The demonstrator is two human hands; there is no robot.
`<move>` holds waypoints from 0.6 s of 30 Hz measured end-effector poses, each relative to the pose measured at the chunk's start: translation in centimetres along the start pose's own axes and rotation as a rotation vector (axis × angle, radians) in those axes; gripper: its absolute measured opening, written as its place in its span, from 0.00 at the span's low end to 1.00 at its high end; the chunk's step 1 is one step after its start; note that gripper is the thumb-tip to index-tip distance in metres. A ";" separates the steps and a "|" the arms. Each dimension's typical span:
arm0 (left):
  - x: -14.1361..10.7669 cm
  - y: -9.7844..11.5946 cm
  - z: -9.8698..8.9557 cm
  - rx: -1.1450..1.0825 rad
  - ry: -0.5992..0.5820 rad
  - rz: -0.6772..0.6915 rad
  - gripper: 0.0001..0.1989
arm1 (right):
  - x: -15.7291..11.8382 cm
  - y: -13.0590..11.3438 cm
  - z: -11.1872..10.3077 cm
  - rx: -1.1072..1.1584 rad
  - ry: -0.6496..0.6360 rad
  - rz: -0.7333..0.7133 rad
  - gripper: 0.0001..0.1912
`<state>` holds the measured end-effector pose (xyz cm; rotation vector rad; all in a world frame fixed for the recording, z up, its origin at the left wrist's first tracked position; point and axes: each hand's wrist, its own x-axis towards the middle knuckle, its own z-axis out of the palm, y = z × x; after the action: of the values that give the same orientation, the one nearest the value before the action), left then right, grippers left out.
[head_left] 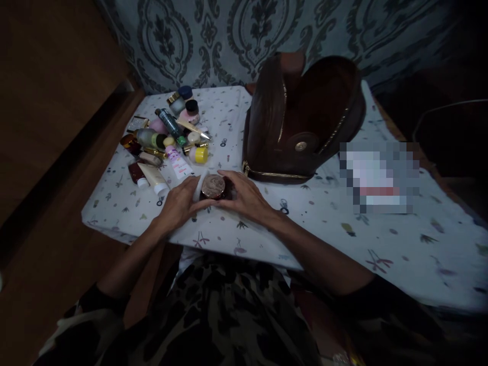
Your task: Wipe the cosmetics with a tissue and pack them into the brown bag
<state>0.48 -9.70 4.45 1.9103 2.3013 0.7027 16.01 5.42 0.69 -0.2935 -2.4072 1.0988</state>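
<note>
Near the table's front edge, a round jar with a patterned bronze lid [213,186] sits between my two hands. My left hand [182,202] closes on its left side, with a thin white piece, perhaps a wipe [200,184], between fingers and jar. From the other side my right hand [246,197] grips the jar, thumb along the front and fingers behind. The thumbs nearly meet below the lid. Just beyond my left hand lie a beige tube with a white cap [153,178] and a white and purple tube [178,163].
Several bottles, jars and tubes, including a dark green bottle [170,123], crowd the table's left. An open brown leather bag [267,122] stands at the back. A blurred-out item [375,178] lies right of it. Patterned wallpaper [213,40] covers the wall behind.
</note>
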 end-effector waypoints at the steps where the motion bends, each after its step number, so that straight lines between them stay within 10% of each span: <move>1: 0.2 0.1 0.0 -0.007 -0.007 -0.002 0.25 | 0.0 0.1 0.0 -0.016 -0.003 -0.007 0.36; 18: 0.5 0.2 0.4 0.183 0.003 -0.039 0.27 | 0.0 -0.1 0.2 0.036 0.078 -0.069 0.26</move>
<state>0.65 -9.10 4.26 1.9296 2.4756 0.5077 15.88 5.23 0.69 -0.2355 -2.3094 1.0794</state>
